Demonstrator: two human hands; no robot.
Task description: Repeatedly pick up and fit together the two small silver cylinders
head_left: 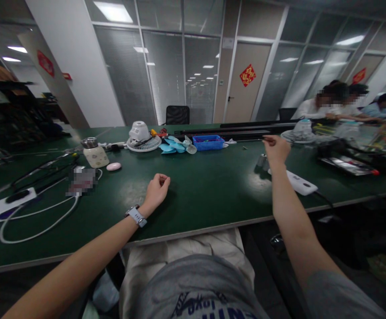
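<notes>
My left hand point(157, 189) rests near the table's front middle, fingers curled closed; whatever may be in them is hidden. A watch point(136, 216) circles that wrist. Farther right, my right hand point(277, 149) is raised above the green table point(199, 190), fingertips pinched together. A thin thing seems to stick out leftward from the pinch, too small to name. Below this hand stand small metallic cylinders point(262, 161) that look like batteries. Beyond both hands lie a blue tray point(208, 143), light-blue fan blades point(173, 145) and a white fan housing point(139, 132) on its round grille point(149, 145).
A white power strip point(301, 183) lies beside my right forearm. To the left are a patterned cup point(95, 155), a pink oval object point(113, 166), looping white cable point(46, 230) and another power strip point(0, 207). Long black bars point(239, 132) lie at the back; several people sit far right.
</notes>
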